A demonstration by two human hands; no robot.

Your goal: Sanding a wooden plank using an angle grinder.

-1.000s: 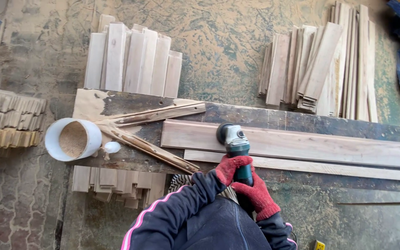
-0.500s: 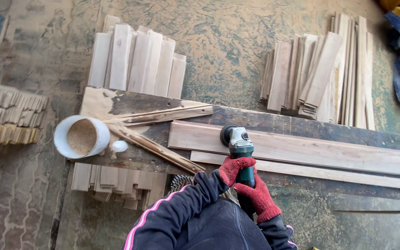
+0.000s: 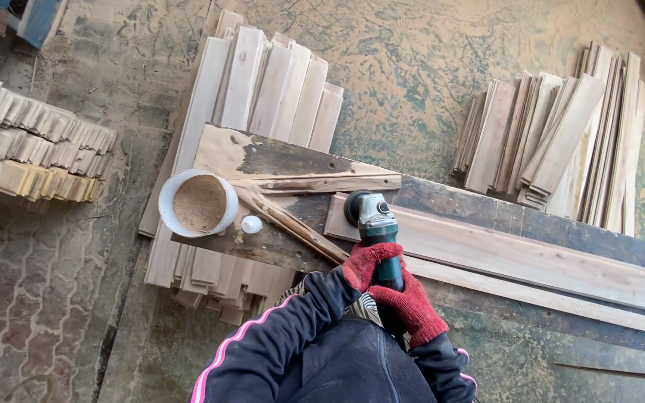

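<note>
Looking down from my head camera, both my hands wear red knitted gloves and are wrapped tight around the dark green body of a handheld angle grinder [image 3: 373, 224]. My left hand [image 3: 367, 263] grips the body nearer the grey metal head; my right hand [image 3: 410, 304] clamps the rear of the handle, just behind and touching the left. My sleeves are dark navy with a pink stripe.

The grinder's round black disc end sits on the left end of a long pale wooden plank [image 3: 531, 257], which lies flat across a dark, worn wooden workbench top [image 3: 278, 158]. A narrower pale wooden strip [image 3: 554, 298] lies just beside that plank, on my side of it.

To the left of the grinder, two rough, splintered wooden offcuts [image 3: 304, 195] lie crossed on the bench. Beside them stands a white round plastic tub filled with sawdust [image 3: 198, 203], and a small white cap [image 3: 251, 224] sits just next to it.

Beyond the bench, a stack of short pale boards [image 3: 278, 82] leans on the sawdust-strewn concrete floor. Another pile of thin pale slats [image 3: 561, 134] lies farther right. At the far left sits a stacked row of small wooden blocks [image 3: 31, 153].
</note>
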